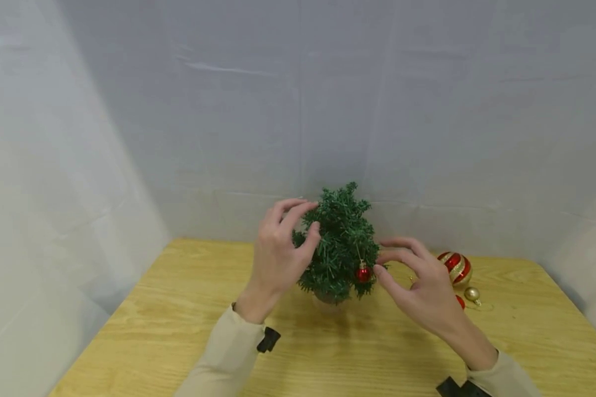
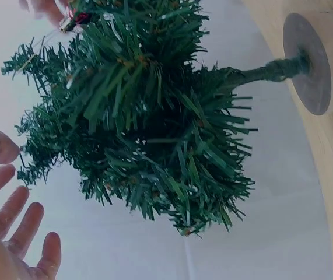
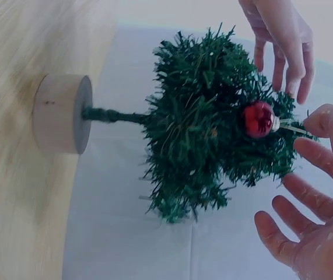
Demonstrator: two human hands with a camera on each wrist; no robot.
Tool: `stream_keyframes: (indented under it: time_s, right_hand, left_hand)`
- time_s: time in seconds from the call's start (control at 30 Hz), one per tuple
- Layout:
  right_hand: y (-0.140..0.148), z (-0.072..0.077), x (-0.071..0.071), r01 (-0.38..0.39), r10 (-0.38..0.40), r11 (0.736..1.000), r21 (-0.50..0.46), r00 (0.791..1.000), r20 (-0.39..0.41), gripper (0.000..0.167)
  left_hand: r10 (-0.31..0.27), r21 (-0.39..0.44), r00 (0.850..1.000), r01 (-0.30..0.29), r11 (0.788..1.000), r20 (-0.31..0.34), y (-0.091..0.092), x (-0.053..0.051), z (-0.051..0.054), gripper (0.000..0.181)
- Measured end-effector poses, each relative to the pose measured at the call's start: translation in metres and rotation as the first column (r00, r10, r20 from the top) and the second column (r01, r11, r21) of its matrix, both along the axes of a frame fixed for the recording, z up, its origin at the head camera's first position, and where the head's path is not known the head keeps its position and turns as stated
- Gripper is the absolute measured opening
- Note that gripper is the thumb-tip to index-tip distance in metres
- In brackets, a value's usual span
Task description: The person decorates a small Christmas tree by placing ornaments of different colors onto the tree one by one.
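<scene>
A small green artificial Christmas tree [image 1: 339,242] stands upright on a round pale base [image 3: 61,114], seen sideways in both wrist views. From its right side hangs a shiny red bauble [image 1: 362,273] on a gold loop, which the right wrist view shows with its cap beside the branches. My left hand [image 1: 280,251] is at the tree's upper left, fingers loosely bent and spread, thumb and fingertips at the outer branches. My right hand [image 1: 424,284] is just right of the bauble, thumb and fingers apart; its thumb tip looks close to the loop, contact unclear. Neither hand grips anything.
On the wooden table [image 1: 179,298], right of my right hand, lie a large red and gold striped bauble [image 1: 455,268], a small gold bauble [image 1: 472,294] and a partly hidden red one [image 1: 460,301]. A pale sheet [image 1: 258,121] hangs behind the table.
</scene>
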State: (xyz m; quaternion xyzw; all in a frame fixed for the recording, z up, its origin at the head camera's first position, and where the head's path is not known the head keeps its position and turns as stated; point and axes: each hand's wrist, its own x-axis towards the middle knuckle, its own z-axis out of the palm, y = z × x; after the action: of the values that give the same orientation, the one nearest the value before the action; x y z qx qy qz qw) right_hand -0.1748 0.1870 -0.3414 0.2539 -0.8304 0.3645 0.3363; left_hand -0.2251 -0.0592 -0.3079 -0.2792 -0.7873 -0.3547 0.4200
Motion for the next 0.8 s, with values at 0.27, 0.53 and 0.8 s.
stream_keyframes:
  time_s: [0.27, 0.53, 0.8]
  right_hand:
    - [0.031, -0.006, 0.008, -0.002, 0.002, 1.000, 0.006, 1.000, -0.013, 0.035]
    - [0.070, -0.021, 0.009, 0.087, -0.087, 0.996, 0.012, 0.996, 0.024, 0.032]
    - [0.103, -0.034, 0.005, 0.149, -0.150, 0.989, 0.022, 0.988, 0.039, 0.027]
  left_hand:
    - [-0.020, 0.002, 1.000, 0.020, 1.000, -0.003, -0.004, -0.005, 0.001, 0.029]
    - [-0.065, -0.024, 0.998, 0.064, 0.998, -0.021, -0.004, -0.010, 0.006, 0.023]
    - [-0.056, -0.040, 0.998, 0.055, 0.998, -0.024, -0.003, -0.011, 0.005, 0.019]
